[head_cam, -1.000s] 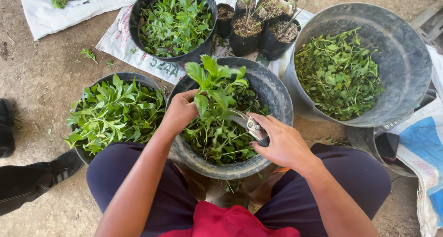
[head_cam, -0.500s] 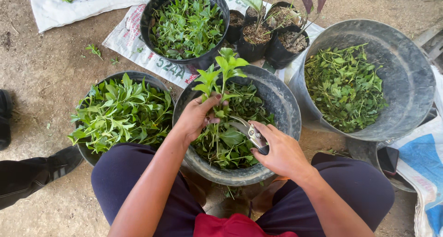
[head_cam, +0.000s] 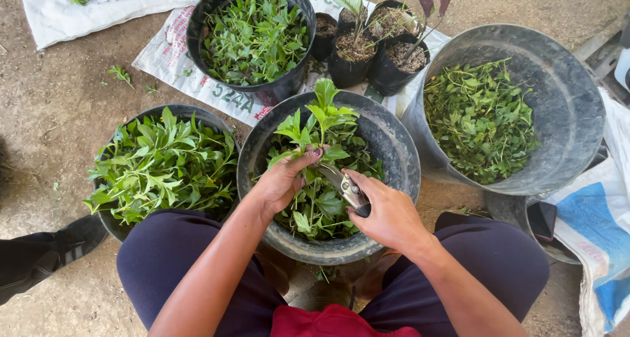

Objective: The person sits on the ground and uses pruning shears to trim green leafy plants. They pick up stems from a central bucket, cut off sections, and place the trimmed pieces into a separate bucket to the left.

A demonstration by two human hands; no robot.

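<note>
Left hand [head_cam: 279,183] fingers pinch a leafy green sprig [head_cam: 315,124] upright; right hand [head_cam: 387,212] grips metal pruning shears [head_cam: 344,186].

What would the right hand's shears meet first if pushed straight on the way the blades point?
Probably the sprig held in the left hand: the shears in the right hand point up-left at its stems, just by the left fingertips. Depth is unclear.

Cuttings [head_cam: 314,199] in middle bucket [head_cam: 394,140], seemingly
</note>
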